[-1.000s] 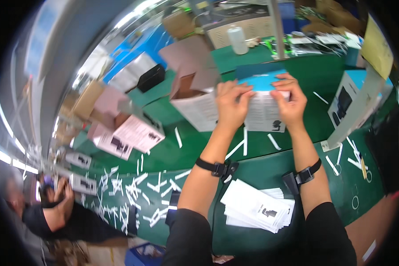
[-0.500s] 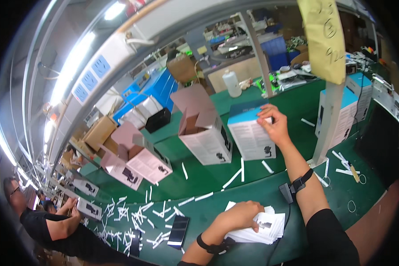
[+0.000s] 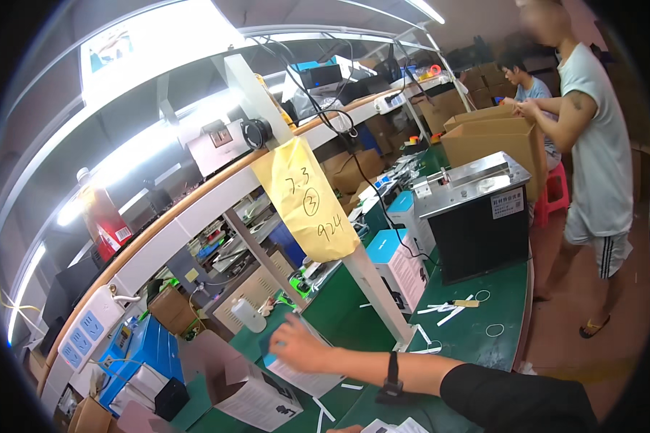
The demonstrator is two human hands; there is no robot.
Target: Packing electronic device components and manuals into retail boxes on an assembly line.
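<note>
My right hand (image 3: 300, 348) is at the top of a closed white box (image 3: 307, 375) with a blue top. Motion smears its fingers, so their grip cannot be made out. Beside that box stands a carton with its flaps raised (image 3: 256, 393), light-coloured with a small dark printed picture. At the bottom edge lie white printed leaflets (image 3: 404, 427). Only a sliver of my left hand (image 3: 348, 429) shows beside them, its fingers mostly cut off by the frame.
A metal post (image 3: 383, 303) bearing a yellow paper note (image 3: 307, 202) rises from the green table. Beyond it stand blue-topped boxes (image 3: 397, 263) and a black metal-topped machine (image 3: 477, 224). Paper strips (image 3: 448, 310) lie nearby. At right, a person (image 3: 585, 137) stands by a cardboard carton (image 3: 495, 141).
The view has swung right and up, bringing the machine and people into sight. My left hand and the leaflets have slid mostly out below. My right hand remains by the blue-topped box, now blurred.
</note>
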